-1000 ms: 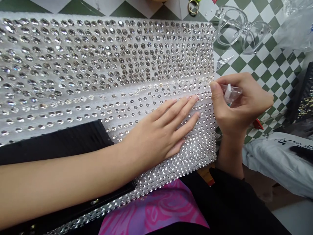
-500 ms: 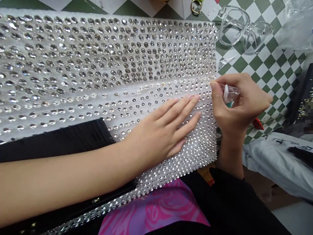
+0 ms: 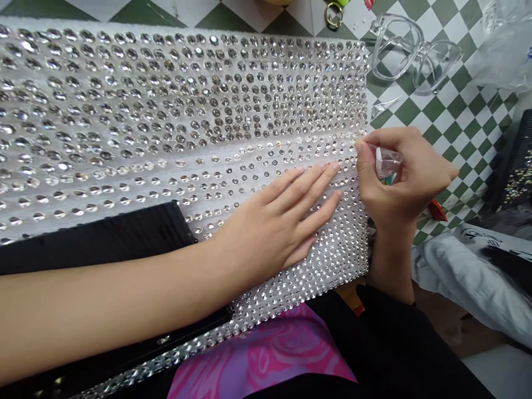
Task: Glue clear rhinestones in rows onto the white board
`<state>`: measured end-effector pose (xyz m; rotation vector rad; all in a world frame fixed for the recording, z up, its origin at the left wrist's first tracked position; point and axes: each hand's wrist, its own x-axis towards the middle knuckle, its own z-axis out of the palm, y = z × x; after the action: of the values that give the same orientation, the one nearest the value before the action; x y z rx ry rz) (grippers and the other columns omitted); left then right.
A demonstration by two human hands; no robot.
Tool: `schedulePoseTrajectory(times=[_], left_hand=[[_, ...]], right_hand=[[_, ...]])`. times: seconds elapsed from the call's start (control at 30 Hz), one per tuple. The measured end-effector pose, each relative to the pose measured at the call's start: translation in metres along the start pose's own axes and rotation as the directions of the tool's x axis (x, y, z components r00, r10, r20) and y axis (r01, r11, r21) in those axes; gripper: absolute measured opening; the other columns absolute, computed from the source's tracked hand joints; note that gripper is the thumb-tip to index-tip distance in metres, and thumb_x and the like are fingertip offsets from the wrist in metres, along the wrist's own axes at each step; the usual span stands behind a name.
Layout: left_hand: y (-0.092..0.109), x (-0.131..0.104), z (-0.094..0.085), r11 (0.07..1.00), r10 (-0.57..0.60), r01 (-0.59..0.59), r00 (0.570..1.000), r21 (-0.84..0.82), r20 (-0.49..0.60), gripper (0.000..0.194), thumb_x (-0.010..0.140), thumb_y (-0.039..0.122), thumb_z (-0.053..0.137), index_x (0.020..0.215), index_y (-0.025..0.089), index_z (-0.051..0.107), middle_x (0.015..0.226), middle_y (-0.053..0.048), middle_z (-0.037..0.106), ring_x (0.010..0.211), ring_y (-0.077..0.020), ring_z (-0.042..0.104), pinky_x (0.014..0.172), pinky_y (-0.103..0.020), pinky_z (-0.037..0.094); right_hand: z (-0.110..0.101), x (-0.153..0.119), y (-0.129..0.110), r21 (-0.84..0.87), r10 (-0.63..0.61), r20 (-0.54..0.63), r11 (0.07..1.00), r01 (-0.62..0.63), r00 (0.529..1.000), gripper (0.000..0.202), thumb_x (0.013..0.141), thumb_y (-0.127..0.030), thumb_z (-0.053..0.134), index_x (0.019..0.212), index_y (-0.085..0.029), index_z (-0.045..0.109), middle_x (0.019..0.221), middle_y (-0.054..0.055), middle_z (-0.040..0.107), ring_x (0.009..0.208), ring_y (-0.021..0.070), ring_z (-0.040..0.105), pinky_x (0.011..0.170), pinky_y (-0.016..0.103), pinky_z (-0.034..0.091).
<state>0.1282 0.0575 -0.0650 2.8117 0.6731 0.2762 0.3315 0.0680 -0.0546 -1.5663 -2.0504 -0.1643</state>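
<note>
A white sheet point(image 3: 199, 158) covered with rows of clear rhinestones spreads across the view. My left hand point(image 3: 278, 221) lies flat on it, palm down, with the fingers spread. At the sheet's right edge my right hand point(image 3: 399, 172) is closed, thumb and index fingertip pinched together at the edge; whatever is between the tips is too small to make out. A small clear plastic piece point(image 3: 388, 163) rests inside the curled fingers of that hand. Under my left forearm is a black flat item point(image 3: 95, 235) on the sheet.
Clear-framed glasses point(image 3: 399, 47) lie on the green-and-white checkered surface point(image 3: 446, 130) at the upper right. Near them are a gold ring point(image 3: 333, 15), a plastic bag point(image 3: 505, 50) and a red object point(image 3: 437, 210). White cloth point(image 3: 469, 277) lies at the right.
My right hand has shifted very slightly left, still pinching at the sheet's edge. My left hand stays in place. The far-right items show slightly more clearly.
</note>
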Motion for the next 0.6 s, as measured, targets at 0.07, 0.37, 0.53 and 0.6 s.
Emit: schedulePoseTrajectory(times=[0.07, 0.37, 0.53, 0.6], left_hand=[[0.000, 0.001, 0.000, 1.000, 0.000, 0.000, 1.000, 0.000, 0.000, 0.071, 0.087, 0.045, 0.053, 0.142, 0.006, 0.031, 0.153, -0.022, 0.025, 0.141, -0.0315, 0.030, 0.115, -0.040, 0.024], [-0.001, 0.001, 0.001, 1.000, 0.002, -0.002, 1.000, -0.005, -0.024, 0.065, 0.088, 0.042, 0.052, 0.141, 0.008, 0.036, 0.152, -0.022, 0.027, 0.141, -0.0320, 0.031, 0.114, -0.042, 0.027], [-0.001, 0.001, -0.001, 1.000, 0.009, -0.009, 1.000, -0.013, -0.020, 0.061, 0.090, 0.039, 0.051, 0.141, 0.008, 0.037, 0.151, -0.022, 0.028, 0.140, -0.0327, 0.032, 0.113, -0.042, 0.030], [0.000, 0.003, -0.005, 1.000, 0.004, -0.004, 1.000, -0.030, 0.007, 0.058, 0.091, 0.035, 0.050, 0.140, 0.007, 0.038, 0.151, -0.023, 0.029, 0.140, -0.0332, 0.033, 0.111, -0.043, 0.032]], right_hand=[[-0.002, 0.001, 0.001, -0.002, -0.021, -0.003, 1.000, 0.021, 1.000, 0.009, 0.081, -0.019, 0.061, 0.088, -0.024, 0.061, 0.077, -0.002, 0.067, 0.069, 0.0129, 0.063, 0.063, 0.028, 0.050], [-0.003, 0.005, 0.000, 0.268, 0.295, -0.150, 0.931, -0.249, 0.944, 0.002, 0.084, -0.027, 0.062, 0.082, -0.026, 0.061, 0.074, -0.001, 0.063, 0.060, 0.0137, 0.057, 0.055, 0.032, 0.046], [0.002, 0.006, 0.014, 0.450, 0.349, -0.013, 0.839, -0.306, 0.937, 0.019, 0.086, -0.046, 0.056, 0.090, -0.027, 0.057, 0.084, 0.002, 0.061, 0.059, 0.0127, 0.053, 0.048, 0.031, 0.043], [0.002, 0.007, 0.017, 0.504, 0.361, 0.103, 0.784, -0.362, 0.927, 0.027, 0.084, -0.053, 0.053, 0.094, -0.028, 0.057, 0.088, 0.002, 0.061, 0.062, 0.0129, 0.053, 0.053, 0.032, 0.047]])
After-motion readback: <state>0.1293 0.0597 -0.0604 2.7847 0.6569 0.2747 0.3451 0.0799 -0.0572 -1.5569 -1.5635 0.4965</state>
